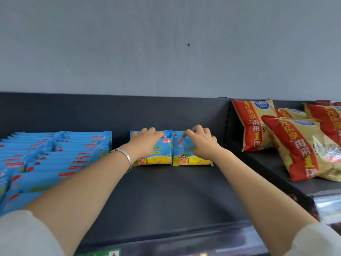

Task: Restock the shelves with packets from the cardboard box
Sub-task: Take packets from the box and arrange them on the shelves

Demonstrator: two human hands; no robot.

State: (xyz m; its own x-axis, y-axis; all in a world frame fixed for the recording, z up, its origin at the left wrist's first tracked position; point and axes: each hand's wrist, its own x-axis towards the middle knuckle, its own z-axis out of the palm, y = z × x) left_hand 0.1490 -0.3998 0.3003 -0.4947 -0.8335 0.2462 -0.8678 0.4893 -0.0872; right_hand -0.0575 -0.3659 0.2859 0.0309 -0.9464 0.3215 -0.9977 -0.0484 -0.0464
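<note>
Dark shelf, open room up front — L hand fingers curled on left packet, R hand likewise on right packet.

Sleeves end near the elbow: left sleeve and right sleeve, plain off-white fabric, forearms bare below. Thin smooth silver-coloured bangle on left wrist. Left hand and right hand ungloved.
</note>
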